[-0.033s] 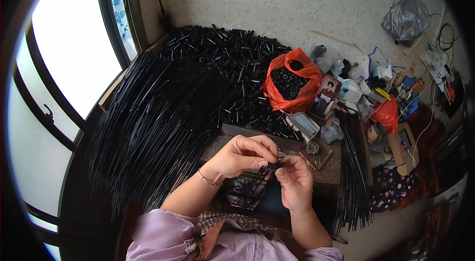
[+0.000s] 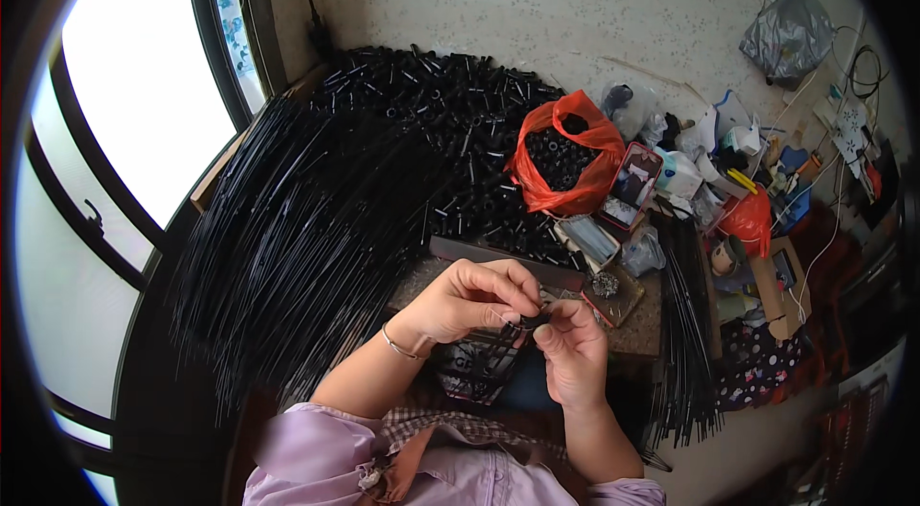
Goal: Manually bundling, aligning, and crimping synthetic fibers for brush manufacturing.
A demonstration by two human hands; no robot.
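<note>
My left hand [image 2: 476,300] and my right hand [image 2: 575,353] meet in front of my lap, at the near edge of the worktop. Between their fingertips they pinch a small black part [image 2: 529,322], mostly covered by the fingers, so its exact shape stays hidden. Thumb and forefinger of each hand press on it from either side. Just beyond lies a big heap of short black tube-shaped pieces [image 2: 470,137]. Long thin black rods [image 2: 297,247] fan out in a thick bundle to the left.
An orange plastic bag [image 2: 532,185] of black rings stands on the heap, beside a phone [image 2: 632,182] with a lit screen. A small box [image 2: 589,242] and a metallic cluster [image 2: 605,286] sit nearer. More black rods [image 2: 682,333] hang at the right, by a cluttered side area.
The picture on the phone screen has changed. My hands keep almost the same place and the same pinch on the small black part.
</note>
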